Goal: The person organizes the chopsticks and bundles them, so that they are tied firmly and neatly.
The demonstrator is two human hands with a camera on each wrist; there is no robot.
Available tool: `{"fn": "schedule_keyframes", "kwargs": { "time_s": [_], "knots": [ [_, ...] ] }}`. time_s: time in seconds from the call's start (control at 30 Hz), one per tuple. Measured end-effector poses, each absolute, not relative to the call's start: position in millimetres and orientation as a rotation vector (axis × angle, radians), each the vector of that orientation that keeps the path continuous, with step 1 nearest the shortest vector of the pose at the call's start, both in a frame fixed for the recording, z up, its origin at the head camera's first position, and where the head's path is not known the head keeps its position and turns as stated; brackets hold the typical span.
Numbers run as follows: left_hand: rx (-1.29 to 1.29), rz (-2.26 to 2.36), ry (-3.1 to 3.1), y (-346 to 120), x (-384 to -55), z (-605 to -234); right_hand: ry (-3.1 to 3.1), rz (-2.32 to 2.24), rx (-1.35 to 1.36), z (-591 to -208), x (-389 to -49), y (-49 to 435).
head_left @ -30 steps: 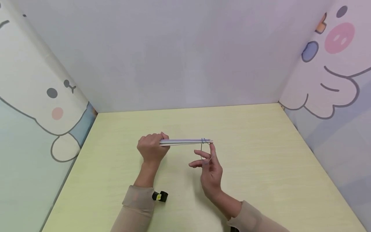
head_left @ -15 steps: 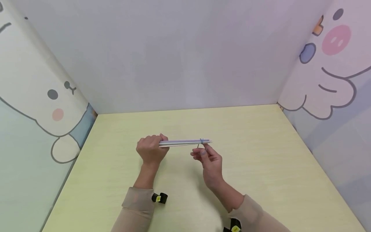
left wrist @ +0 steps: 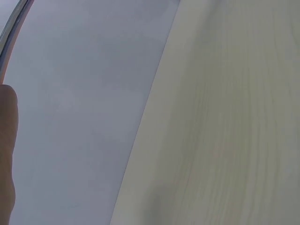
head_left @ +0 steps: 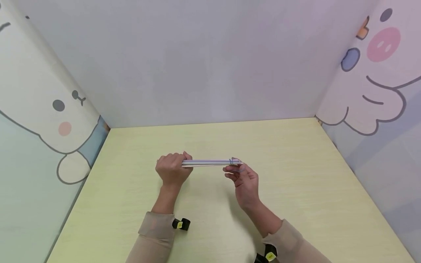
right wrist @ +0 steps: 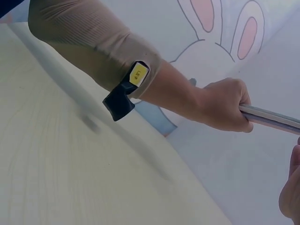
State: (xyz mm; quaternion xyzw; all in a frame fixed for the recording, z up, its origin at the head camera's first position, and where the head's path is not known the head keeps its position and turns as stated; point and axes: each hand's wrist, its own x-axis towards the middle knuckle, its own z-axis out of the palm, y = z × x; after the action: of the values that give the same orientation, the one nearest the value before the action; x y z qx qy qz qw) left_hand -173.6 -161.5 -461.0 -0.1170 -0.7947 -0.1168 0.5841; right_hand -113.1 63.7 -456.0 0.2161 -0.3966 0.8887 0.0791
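My left hand (head_left: 172,168) grips one end of a bundle of thin, pale sticks (head_left: 208,162), lilac and white, held level above the table. A thin blue rubber band (head_left: 231,162) loops round the sticks near their right end. At that end my right hand (head_left: 245,184) pinches the band with thumb and forefinger, the other fingers bent below the sticks. In the right wrist view the left fist (right wrist: 227,105) wraps the sticks (right wrist: 272,117), and part of the right hand (right wrist: 291,187) shows at the edge. The left wrist view catches only a finger (left wrist: 7,150) and the sticks' edge.
A pale wood-look table (head_left: 279,153) lies beneath both hands. Behind it rises a plain grey wall (head_left: 210,65), with cartoon-printed panels (head_left: 378,91) at the sides. Black wrist mounts (head_left: 181,224) stick out from the sleeves.
A second ago the band was stretched down in a loop round the spread right fingers; now it sits close at the sticks. The right hand closed in, then shifted slightly right; the left stayed put.
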Motion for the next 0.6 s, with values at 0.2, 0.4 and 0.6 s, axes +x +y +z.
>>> {"fn": "schedule_keyframes", "kwargs": {
  "time_s": [0.2, 0.4, 0.6],
  "knots": [
    [-0.306, -0.253, -1.838, -162.3, -173.4, -459.9, -1.203, 2.639, 0.681, -455.2, -118.2, 67.2],
    [-0.342, -0.230, -1.790, -163.1, -174.1, -456.9, -1.416, 2.500, 0.662, -451.3, -125.1, 76.5],
    [-0.360, -0.240, -1.790, -163.6, -175.1, -456.1, -1.693, 2.370, 0.585, -446.0, -133.5, 88.4]
  ]
}}
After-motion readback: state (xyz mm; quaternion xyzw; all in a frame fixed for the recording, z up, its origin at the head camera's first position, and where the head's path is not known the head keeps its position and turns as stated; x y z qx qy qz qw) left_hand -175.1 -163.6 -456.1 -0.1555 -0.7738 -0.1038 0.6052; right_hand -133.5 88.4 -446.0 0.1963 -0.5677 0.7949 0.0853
